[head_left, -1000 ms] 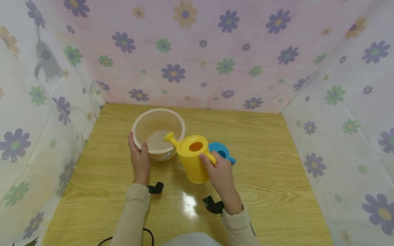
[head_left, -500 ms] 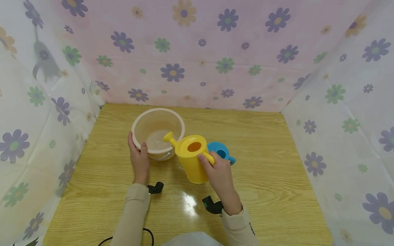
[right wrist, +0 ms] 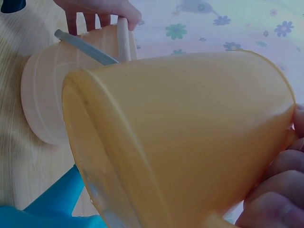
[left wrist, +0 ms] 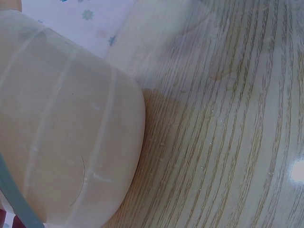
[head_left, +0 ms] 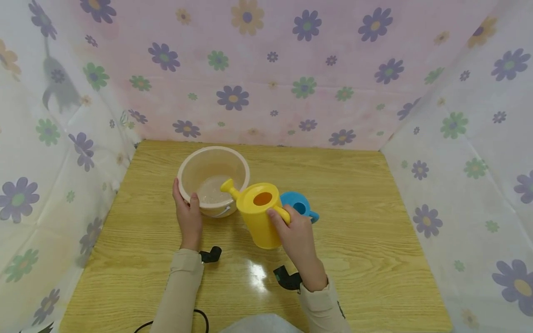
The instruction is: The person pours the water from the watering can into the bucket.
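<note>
Bucket [head_left: 213, 167] on table [head_left: 354, 240], left of centre. Watering can [head_left: 261, 225] to its right, spout [head_left: 230, 187] over the bucket's rim. Second can [head_left: 294, 198] behind and right of the first. Cloth [head_left: 266, 69] behind the table.

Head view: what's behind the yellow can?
Part of the bucket, plus a blue container, top partly showing; its lower body is hidden by the yellow can and right hand.

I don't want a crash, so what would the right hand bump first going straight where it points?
Probably the round blue plastic can just beyond the right hand, which grips the yellow plastic watering can. Its height is unclear, so it might pass over.
</note>
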Action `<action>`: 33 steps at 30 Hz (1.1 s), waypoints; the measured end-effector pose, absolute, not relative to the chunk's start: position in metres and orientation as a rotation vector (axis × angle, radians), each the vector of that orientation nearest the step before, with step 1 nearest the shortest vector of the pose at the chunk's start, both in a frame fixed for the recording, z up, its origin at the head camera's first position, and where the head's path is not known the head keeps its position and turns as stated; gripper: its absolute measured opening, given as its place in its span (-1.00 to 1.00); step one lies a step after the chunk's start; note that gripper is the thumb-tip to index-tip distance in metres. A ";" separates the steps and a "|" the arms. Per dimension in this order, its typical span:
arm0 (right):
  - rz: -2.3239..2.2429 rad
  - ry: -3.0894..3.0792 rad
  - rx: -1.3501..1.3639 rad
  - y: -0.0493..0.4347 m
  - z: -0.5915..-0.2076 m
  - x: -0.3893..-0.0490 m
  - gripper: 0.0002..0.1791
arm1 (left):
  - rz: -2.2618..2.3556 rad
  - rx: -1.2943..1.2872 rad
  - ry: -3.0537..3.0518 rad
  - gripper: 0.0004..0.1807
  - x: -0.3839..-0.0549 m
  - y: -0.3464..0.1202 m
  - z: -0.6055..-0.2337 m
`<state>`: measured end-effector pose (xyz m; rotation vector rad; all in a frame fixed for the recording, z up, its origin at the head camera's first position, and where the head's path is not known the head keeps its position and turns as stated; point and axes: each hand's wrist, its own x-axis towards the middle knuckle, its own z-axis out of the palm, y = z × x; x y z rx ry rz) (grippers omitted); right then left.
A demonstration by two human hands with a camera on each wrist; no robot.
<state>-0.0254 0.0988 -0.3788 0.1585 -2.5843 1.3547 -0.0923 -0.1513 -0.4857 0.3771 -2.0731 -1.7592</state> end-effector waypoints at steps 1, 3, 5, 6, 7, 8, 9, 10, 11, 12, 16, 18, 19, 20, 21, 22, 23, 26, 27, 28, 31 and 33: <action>1.353 -2.581 0.162 0.099 -0.379 -0.025 -0.65 | -1.762 0.376 -2.071 -0.37 -0.092 -0.151 -0.486; 1.352 -2.575 0.167 0.099 -0.379 -0.026 -0.65 | -1.771 0.372 -2.065 -0.36 -0.092 -0.151 -0.485; 1.352 -2.575 0.169 0.099 -0.379 -0.026 -0.65 | -1.780 0.371 -2.058 -0.36 -0.093 -0.151 -0.485; 1.352 -2.574 0.170 0.099 -0.379 -0.026 -0.65 | -1.784 0.370 -2.055 -0.36 -0.093 -0.151 -0.485; 1.351 -2.574 0.171 0.099 -0.378 -0.026 -0.65 | -1.786 0.368 -2.053 -0.36 -0.093 -0.151 -0.485; 1.350 -2.574 0.172 0.098 -0.378 -0.026 -0.65 | -1.788 0.364 -2.050 -0.35 -0.093 -0.151 -0.485; 1.346 -2.574 0.174 0.098 -0.378 -0.026 -0.66 | -1.788 0.361 -2.049 -0.35 -0.093 -0.151 -0.485; 1.344 -2.575 0.177 0.098 -0.378 -0.026 -0.66 | -1.789 0.359 -2.050 -0.35 -0.093 -0.151 -0.485; 1.342 -2.576 0.180 0.098 -0.378 -0.025 -0.66 | -1.789 0.355 -2.049 -0.35 -0.093 -0.151 -0.485; 1.339 -2.576 0.183 0.097 -0.377 -0.025 -0.66 | -1.787 0.355 -2.052 -0.35 -0.093 -0.151 -0.485; 1.339 -2.584 0.183 0.097 -0.376 -0.025 -0.66 | -1.786 0.357 -2.055 -0.35 -0.093 -0.151 -0.485; 1.338 -2.587 0.181 0.096 -0.376 -0.025 -0.66 | -1.787 0.357 -2.054 -0.35 -0.093 -0.151 -0.485; 1.337 -2.589 0.181 0.096 -0.376 -0.025 -0.66 | -1.788 0.355 -2.052 -0.35 -0.093 -0.151 -0.485; 1.335 -2.590 0.182 0.096 -0.376 -0.025 -0.65 | -1.784 0.353 -2.052 -0.35 -0.093 -0.152 -0.485; 1.333 -2.592 0.182 0.096 -0.376 -0.025 -0.65 | -1.781 0.351 -2.053 -0.36 -0.093 -0.152 -0.485; 1.331 -2.593 0.182 0.096 -0.376 -0.025 -0.65 | -1.779 0.350 -2.054 -0.36 -0.093 -0.152 -0.485; 1.330 -2.594 0.181 0.096 -0.376 -0.025 -0.65 | -1.779 0.347 -2.055 -0.36 -0.093 -0.152 -0.485; 1.326 -2.596 0.180 0.096 -0.376 -0.024 -0.64 | -1.781 0.343 -2.056 -0.36 -0.093 -0.152 -0.486; 1.324 -2.597 0.179 0.096 -0.376 -0.025 -0.64 | -1.783 0.342 -2.054 -0.37 -0.093 -0.152 -0.486; 1.323 -2.598 0.178 0.096 -0.376 -0.025 -0.64 | -1.781 0.342 -2.055 -0.37 -0.093 -0.153 -0.487; 1.317 -2.601 0.176 0.095 -0.376 -0.025 -0.64 | -1.768 0.335 -2.059 -0.36 -0.094 -0.152 -0.487; 1.315 -2.604 0.173 0.095 -0.376 -0.025 -0.63 | -1.766 0.328 -2.059 -0.36 -0.094 -0.152 -0.487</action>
